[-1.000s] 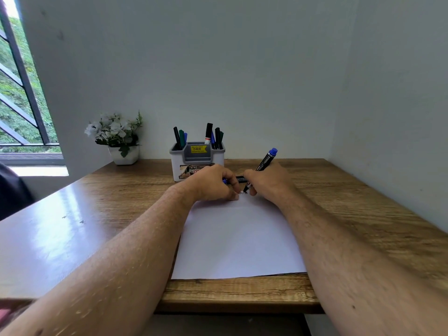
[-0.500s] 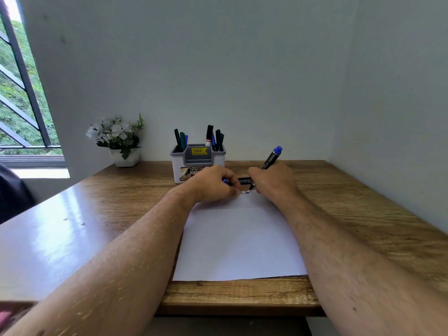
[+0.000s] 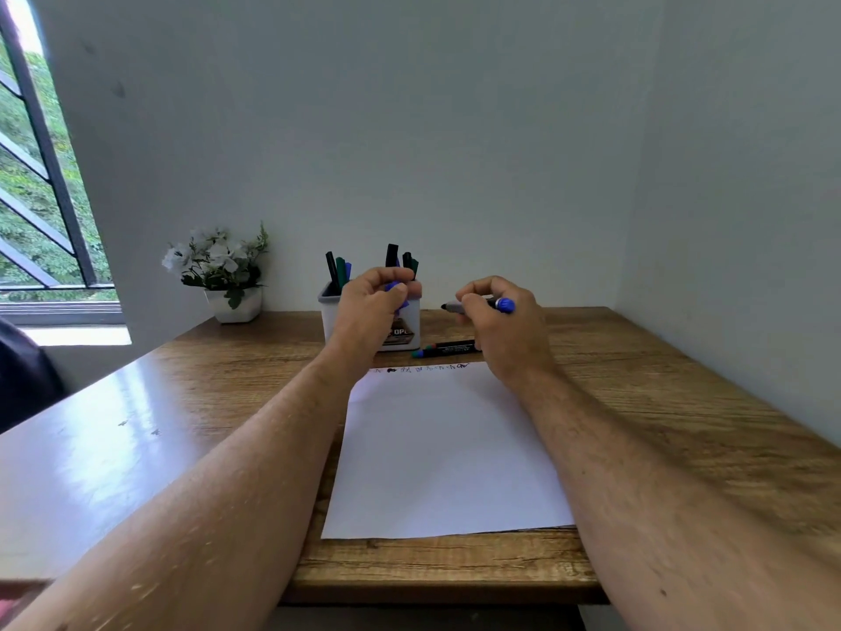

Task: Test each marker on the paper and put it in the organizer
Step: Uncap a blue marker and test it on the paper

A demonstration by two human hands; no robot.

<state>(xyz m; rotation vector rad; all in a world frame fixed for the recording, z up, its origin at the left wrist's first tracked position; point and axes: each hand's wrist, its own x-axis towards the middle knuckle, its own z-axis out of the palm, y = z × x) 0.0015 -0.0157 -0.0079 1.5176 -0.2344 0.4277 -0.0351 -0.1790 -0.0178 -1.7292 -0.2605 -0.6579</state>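
Right hand (image 3: 505, 325) holds marker (image 3: 478, 305); left hand (image 3: 373, 307) apparently pinches cap (image 3: 394, 288).

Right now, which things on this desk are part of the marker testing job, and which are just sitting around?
Part of the job:
- blue marker, uncapped, held by the right hand
- blue cap in the left hand
- paper with test scribbles
- organizer holding markers
- spare marker lying beside it

Just lying about:
- flower pot
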